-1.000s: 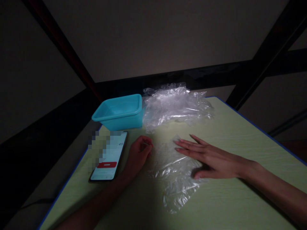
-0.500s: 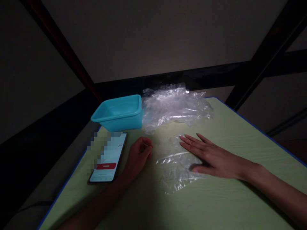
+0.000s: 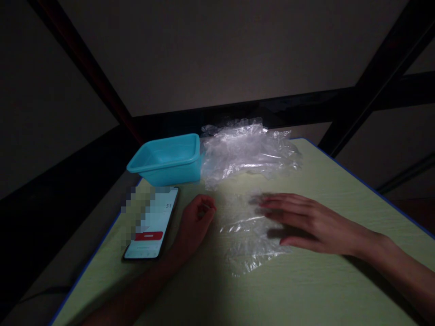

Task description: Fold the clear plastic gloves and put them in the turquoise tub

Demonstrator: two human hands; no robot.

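A thin, clear plastic piece (image 3: 249,244) lies spread on the table, creased and shiny; whether it is a bag or a glove I cannot tell. My left hand (image 3: 199,217) rests just left of it, with thumb and fingers curled closed. Something small and pale shows between those fingertips, too small to name. Over the plastic's right side, my right hand (image 3: 302,222) is slightly raised, its fingers stretched out and holding nothing. Its shadow falls on the plastic below.
A loose heap of crinkled clear plastic (image 3: 251,151) lies at the back of the pale green table (image 3: 343,217). Left of it stands a turquoise basin (image 3: 170,174). A lit phone (image 3: 149,246), its screen partly blurred out, lies left of my left hand. Blue edging rims the table.
My right hand has lifted off the plastic and shifted slightly right. My left hand stays in place. The number on the phone has gone from 50 to 51.
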